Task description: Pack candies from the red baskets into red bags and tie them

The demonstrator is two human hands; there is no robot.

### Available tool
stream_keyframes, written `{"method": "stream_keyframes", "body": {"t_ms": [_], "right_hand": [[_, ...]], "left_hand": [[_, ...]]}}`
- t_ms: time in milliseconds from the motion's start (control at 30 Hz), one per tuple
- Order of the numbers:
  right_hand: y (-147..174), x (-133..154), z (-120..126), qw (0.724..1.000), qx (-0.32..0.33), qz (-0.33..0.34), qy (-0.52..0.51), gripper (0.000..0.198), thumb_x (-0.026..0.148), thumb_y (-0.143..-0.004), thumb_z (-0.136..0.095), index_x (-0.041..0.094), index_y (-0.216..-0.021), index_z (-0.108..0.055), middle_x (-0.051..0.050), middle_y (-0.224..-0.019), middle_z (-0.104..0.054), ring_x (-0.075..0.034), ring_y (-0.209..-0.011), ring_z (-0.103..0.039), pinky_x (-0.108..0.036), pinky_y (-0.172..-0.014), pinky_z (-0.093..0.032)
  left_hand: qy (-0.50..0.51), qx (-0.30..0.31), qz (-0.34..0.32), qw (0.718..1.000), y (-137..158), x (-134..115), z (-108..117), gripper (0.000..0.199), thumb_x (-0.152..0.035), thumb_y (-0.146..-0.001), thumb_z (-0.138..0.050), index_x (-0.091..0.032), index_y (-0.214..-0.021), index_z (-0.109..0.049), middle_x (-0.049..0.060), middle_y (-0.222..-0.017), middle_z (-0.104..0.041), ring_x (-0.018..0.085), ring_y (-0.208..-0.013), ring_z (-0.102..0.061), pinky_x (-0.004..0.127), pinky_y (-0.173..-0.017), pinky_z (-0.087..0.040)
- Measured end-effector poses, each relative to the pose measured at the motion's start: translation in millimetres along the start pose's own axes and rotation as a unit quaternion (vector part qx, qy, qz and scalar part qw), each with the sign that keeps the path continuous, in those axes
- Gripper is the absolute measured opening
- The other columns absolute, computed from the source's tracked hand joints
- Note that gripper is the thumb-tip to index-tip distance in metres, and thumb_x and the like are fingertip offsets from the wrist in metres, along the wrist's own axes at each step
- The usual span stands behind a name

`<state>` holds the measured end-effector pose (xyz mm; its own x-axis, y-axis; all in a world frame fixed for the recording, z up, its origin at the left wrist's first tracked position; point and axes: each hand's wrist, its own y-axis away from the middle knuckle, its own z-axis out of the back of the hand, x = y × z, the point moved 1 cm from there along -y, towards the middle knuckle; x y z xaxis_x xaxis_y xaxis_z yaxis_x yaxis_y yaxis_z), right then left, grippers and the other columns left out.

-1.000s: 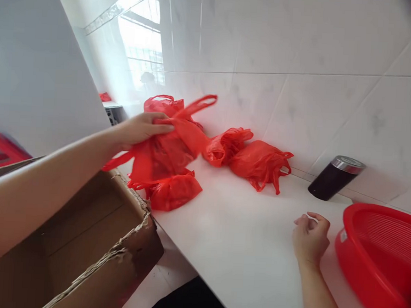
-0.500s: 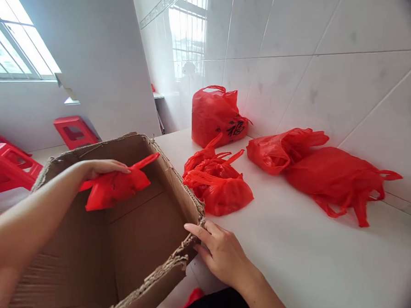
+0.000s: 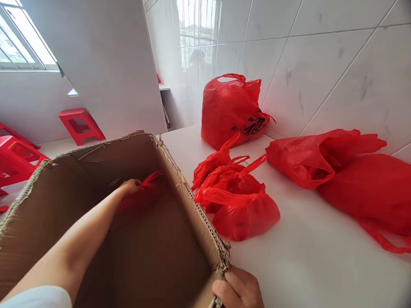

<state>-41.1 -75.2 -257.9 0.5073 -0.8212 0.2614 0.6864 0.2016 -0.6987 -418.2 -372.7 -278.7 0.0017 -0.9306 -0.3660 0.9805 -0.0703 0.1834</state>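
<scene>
Deep inside an open cardboard box [image 3: 166, 244], my left hand [image 3: 131, 187] is closed on a red plastic bag [image 3: 144, 194], whose tied handle sticks out past my fingers. The lower part of that bag is in shadow near the far end of the box. My right hand [image 3: 241, 291] grips the torn near-right corner of the box, thumb over the edge. Just right of the box, several knotted red plastic bags [image 3: 245, 216] lie bunched on the white table [image 3: 310, 265].
A large upright red bag [image 3: 228, 114] with black lettering stands by the tiled wall [image 3: 333, 73]. Two more red bags, one crumpled [image 3: 294, 161] and one flatter [image 3: 379, 195], lie at the right. Red plastic stools [image 3: 81, 122] stand on the floor at the left.
My left hand has lowered the red bag from the box opening down into its far end. My right hand still holds the box corner, and the view has shifted closer.
</scene>
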Motion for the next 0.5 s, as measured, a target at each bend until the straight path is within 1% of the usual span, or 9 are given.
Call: {"method": "stream_keyframes", "body": {"t_ms": [67,133,233,300,333,400,467,500], "right_hand": [[0,-1,-3,1.000,-0.022,0.001,0.007,0.007,0.017,-0.078,-0.041,0.022,-0.074,-0.046,0.001,-0.060,-0.039,-0.015,-0.053,-0.040,-0.027,-0.053,-0.032],[-2,0,-4,0.999,-0.048,-0.003,0.009,0.009,0.015,-0.077,-0.039,0.021,-0.073,-0.044,0.001,-0.057,-0.036,-0.015,-0.051,-0.037,-0.027,-0.051,-0.028],[-5,1,-6,0.998,-0.057,-0.014,0.007,0.010,0.013,-0.076,-0.038,0.021,-0.074,-0.044,0.001,-0.058,-0.036,-0.015,-0.051,-0.036,-0.028,-0.051,-0.025],[-8,2,-5,0.998,-0.060,-0.017,-0.009,0.011,0.013,-0.075,-0.037,0.021,-0.076,-0.045,0.001,-0.059,-0.038,-0.015,-0.052,-0.036,-0.028,-0.050,-0.023],[-9,2,-4,0.998,-0.057,-0.018,-0.018,0.011,0.014,-0.074,-0.038,0.021,-0.076,-0.045,0.001,-0.059,-0.038,-0.015,-0.052,-0.036,-0.028,-0.050,-0.023],[-12,2,-1,0.998,-0.053,-0.025,-0.036,0.010,0.016,-0.071,-0.039,0.021,-0.077,-0.046,0.001,-0.061,-0.039,-0.015,-0.053,-0.037,-0.029,-0.050,-0.023],[-15,4,4,0.998,-0.031,-0.038,-0.046,0.014,0.017,-0.065,-0.040,0.021,-0.078,-0.046,0.000,-0.063,-0.041,-0.015,-0.055,-0.039,-0.028,-0.051,-0.024],[-17,6,7,0.998,-0.018,-0.044,-0.051,0.017,0.017,-0.062,-0.041,0.021,-0.078,-0.047,0.000,-0.064,-0.042,-0.015,-0.056,-0.040,-0.028,-0.051,-0.025]], "left_hand": [[-0.017,-0.004,0.027,0.999,-12,-6,-7,0.032,-0.033,-0.090,-0.060,-0.016,-0.116,-0.059,0.008,-0.114,-0.062,0.022,-0.098,-0.063,0.041,-0.082,-0.054],[-0.029,-0.033,0.044,0.998,-17,-13,-15,0.035,-0.033,-0.090,-0.060,-0.017,-0.121,-0.057,0.009,-0.121,-0.060,0.023,-0.104,-0.061,0.044,-0.086,-0.052],[-0.027,-0.098,0.045,0.994,-11,-22,-26,0.039,-0.033,-0.090,-0.059,-0.018,-0.126,-0.054,0.011,-0.130,-0.055,0.026,-0.111,-0.057,0.048,-0.092,-0.049],[-0.015,-0.136,0.044,0.990,-2,-26,-25,0.039,-0.032,-0.090,-0.060,-0.018,-0.125,-0.055,0.011,-0.131,-0.054,0.027,-0.114,-0.056,0.050,-0.094,-0.048],[-0.006,-0.157,0.043,0.987,2,-29,-20,0.038,-0.032,-0.089,-0.060,-0.018,-0.124,-0.056,0.011,-0.131,-0.054,0.027,-0.114,-0.055,0.050,-0.094,-0.048],[0.017,-0.208,0.035,0.977,9,-42,-2,0.036,-0.029,-0.090,-0.059,-0.016,-0.123,-0.055,0.011,-0.130,-0.054,0.027,-0.115,-0.055,0.051,-0.095,-0.046],[0.045,-0.261,0.004,0.964,14,-67,24,0.033,-0.023,-0.091,-0.054,-0.013,-0.123,-0.054,0.013,-0.130,-0.052,0.027,-0.115,-0.054,0.049,-0.097,-0.044],[0.059,-0.283,-0.024,0.957,18,-85,37,0.033,-0.019,-0.092,-0.049,-0.011,-0.123,-0.052,0.015,-0.130,-0.051,0.026,-0.114,-0.054,0.047,-0.099,-0.043]]}}
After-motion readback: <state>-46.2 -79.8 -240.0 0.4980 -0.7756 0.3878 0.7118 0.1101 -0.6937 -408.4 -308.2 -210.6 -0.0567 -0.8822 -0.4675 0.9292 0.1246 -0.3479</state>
